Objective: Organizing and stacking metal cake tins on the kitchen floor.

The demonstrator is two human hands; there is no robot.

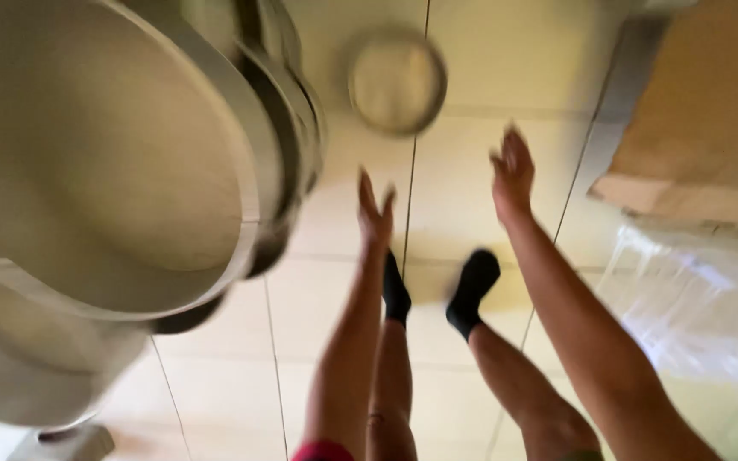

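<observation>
A: Reaching down toward round lid-like disc (397, 81) on tiled floor (318, 341), upper centre of frame. Left hand (375, 213) empty, fingers straight and close together, short of disc. Right hand (512, 175) empty, fingers loosely spread, just right of disc. No contact visible; heavy motion blur.

B: Risks?

A: Likely missed or one-sided grab: hands at unequal reach, so disc could skid away on smooth tile. Possible loss of balance: deep bend over black-socked feet (437, 294), socks prone to slip.

B: Surroundings, obstructions?

A: Large pale round containers (104, 171), nested or stacked, filling upper left, close to left arm; bumping possible. Cardboard box (702, 119) upper right, clear plastic sheet (694, 307) below it, both well apart from disc. Nothing between hands and disc.
</observation>
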